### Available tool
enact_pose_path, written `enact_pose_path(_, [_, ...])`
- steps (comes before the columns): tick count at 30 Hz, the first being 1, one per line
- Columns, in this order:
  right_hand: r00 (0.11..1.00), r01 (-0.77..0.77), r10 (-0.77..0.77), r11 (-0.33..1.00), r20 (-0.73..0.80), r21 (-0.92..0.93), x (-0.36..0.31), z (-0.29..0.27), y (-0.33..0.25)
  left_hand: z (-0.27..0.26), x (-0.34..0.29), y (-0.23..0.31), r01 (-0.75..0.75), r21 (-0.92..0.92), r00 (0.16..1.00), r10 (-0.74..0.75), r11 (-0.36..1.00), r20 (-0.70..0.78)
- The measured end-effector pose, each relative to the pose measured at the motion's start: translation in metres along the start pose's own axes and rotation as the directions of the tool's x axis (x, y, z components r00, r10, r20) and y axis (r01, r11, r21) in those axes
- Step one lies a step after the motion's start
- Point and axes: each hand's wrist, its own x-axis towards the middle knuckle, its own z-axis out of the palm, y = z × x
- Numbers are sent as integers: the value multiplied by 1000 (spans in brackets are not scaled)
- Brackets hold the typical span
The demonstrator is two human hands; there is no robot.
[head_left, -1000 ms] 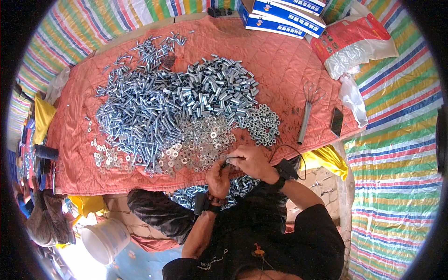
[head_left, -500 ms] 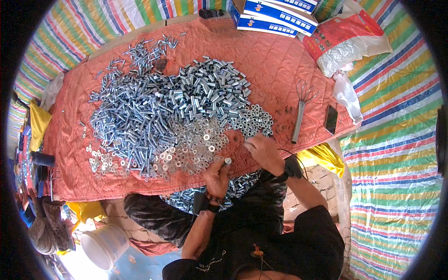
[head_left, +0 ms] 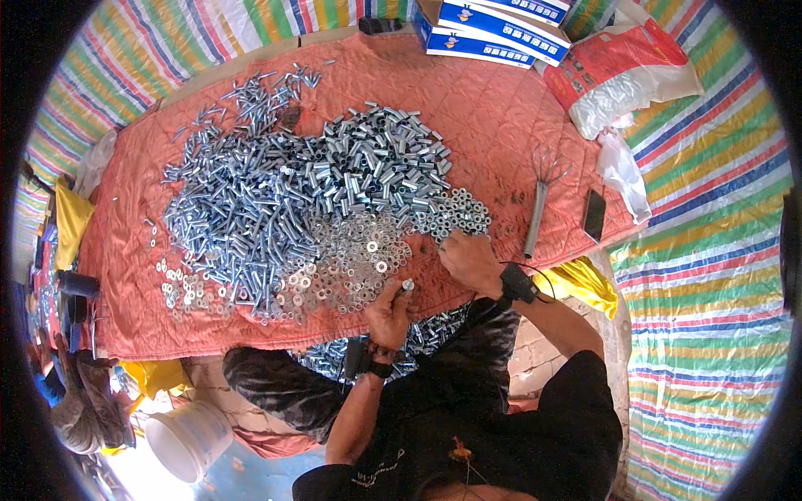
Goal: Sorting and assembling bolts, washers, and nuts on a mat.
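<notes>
My left hand (head_left: 388, 317) is closed at the table's near edge, pinching a small silvery metal fastener (head_left: 408, 285) whose bright end sticks up past thumb and fingers. The rest of that piece is hidden in the hand. Bent over the near side of a pile of hex nuts (head_left: 458, 212), my right hand (head_left: 469, 262) has its fingertips drawn together among the nuts; what they grip cannot be made out. Left of the nuts spread loose flat washers (head_left: 359, 242). Behind these lie a heap of short metal sleeves (head_left: 384, 154) and a wide heap of bolts (head_left: 238, 200).
A red quilted cloth (head_left: 493, 108) covers the table. At right lie a metal hand rake (head_left: 536, 200) and a phone (head_left: 594, 215). Blue-and-white boxes (head_left: 476, 42) and a red-and-white sack (head_left: 622, 71) stand behind. More metal fasteners (head_left: 324, 357) sit below the edge, over my lap; a white bucket (head_left: 188, 438) is lower left.
My right hand has shifted slightly forward and right, its fingertips now at the nuts' near edge. The left hand stays nearly in place with the fastener.
</notes>
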Motion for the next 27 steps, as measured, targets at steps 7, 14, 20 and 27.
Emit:
enact_pose_path(7, [994,41,28,791,-104,610,-9,-39,-38,-4,2,3,-49,83,999,47,995,27])
enact_pose_path(14, [986,167,-125,727,-110,667,-3,-33,-49,-3,4,11,-144,162,990,139,976,39])
enact_pose_path(20, [968,252,-175,697,-181,672,0,-35,-52,-5,1,6,-148,158,988,140,976,58])
enact_pose_path(27, [1000,-23,15,838,19,545,-7,-25,-61,-4,0,7,-219,221,976,213,950,51])
